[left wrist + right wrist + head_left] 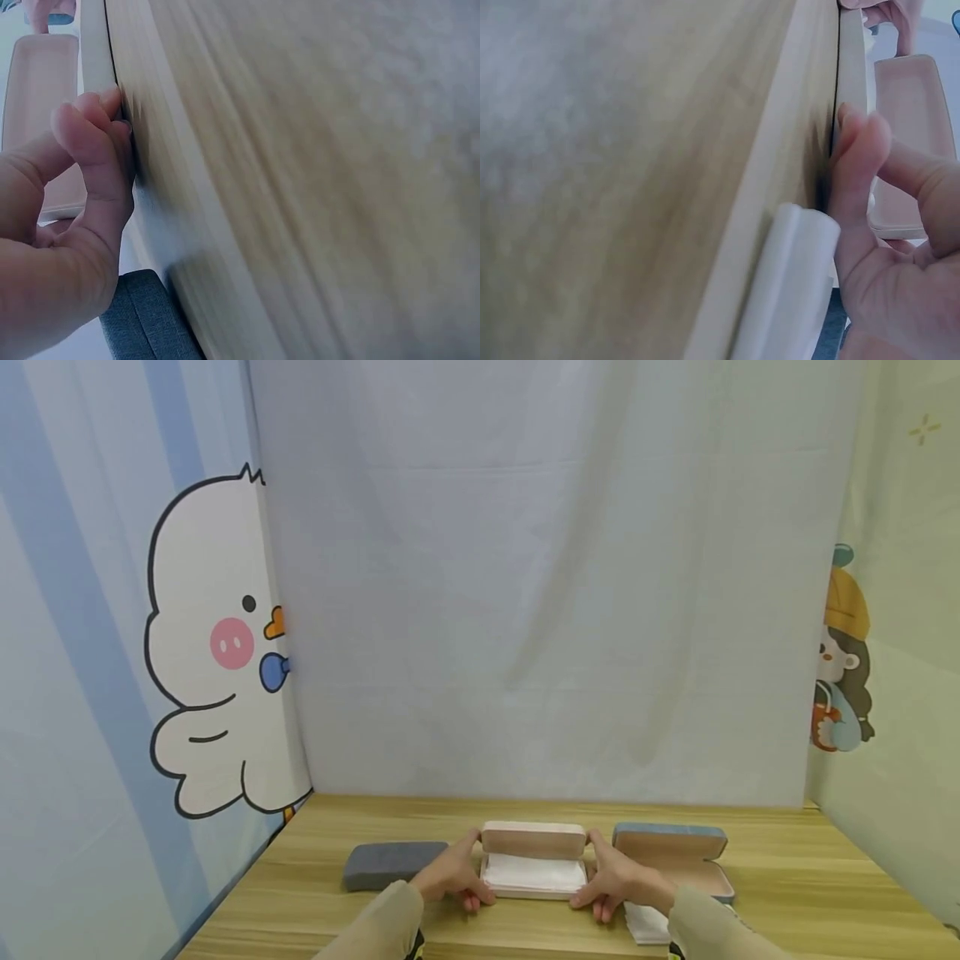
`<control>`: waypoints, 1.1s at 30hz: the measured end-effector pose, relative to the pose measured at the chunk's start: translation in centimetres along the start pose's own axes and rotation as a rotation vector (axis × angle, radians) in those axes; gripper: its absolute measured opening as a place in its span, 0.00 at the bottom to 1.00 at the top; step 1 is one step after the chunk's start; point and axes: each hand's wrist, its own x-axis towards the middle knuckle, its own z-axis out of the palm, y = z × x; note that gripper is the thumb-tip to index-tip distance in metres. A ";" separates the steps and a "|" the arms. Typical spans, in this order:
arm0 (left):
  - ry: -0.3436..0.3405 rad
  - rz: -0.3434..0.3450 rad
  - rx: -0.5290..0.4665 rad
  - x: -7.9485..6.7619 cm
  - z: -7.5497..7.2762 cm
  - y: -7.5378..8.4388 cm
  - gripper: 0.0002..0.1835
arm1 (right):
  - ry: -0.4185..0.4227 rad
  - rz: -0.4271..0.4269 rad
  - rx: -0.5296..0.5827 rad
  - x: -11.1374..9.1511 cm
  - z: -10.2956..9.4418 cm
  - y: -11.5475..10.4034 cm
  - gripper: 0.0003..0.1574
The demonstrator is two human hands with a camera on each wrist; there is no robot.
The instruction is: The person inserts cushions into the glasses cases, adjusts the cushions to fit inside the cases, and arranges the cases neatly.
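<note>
A pale pink glasses case (533, 841) stands with its lid raised on the wooden table, a folded white cloth (534, 871) lying in its base. At the case's left end, my left hand (455, 870) grips it between thumb and fingers, one finger up by the lid and one digit at the front corner. My right hand (617, 873) holds the opposite end the same way. Both wrist views show the lid's pink lining (45, 105) beyond the curled fingers. The lower side edges of the case are partly hidden by the hands.
A closed dark grey glasses case (392, 860) lies just left of my left hand. Behind my right forearm sits a blue glasses case (670, 841) with its lid up, and a white folded cloth (647, 925) lies in front of it. A pale curtain (555, 610) hangs behind the table.
</note>
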 end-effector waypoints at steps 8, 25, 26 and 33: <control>0.016 -0.017 -0.025 0.2 0.1 -0.1 0.47 | -0.039 -0.014 0.042 0.0 -0.2 0.0 0.46; 0.021 0.037 -0.044 -0.2 0.3 0.0 0.38 | -0.024 -0.021 0.039 0.0 -0.2 0.2 0.43; 0.022 0.036 -0.042 -0.2 0.3 0.0 0.38 | -0.022 -0.022 0.037 0.0 -0.2 0.2 0.42; 0.015 0.030 -0.038 -0.3 0.5 -0.1 0.36 | 0.001 -0.031 0.020 -0.1 0.1 0.3 0.41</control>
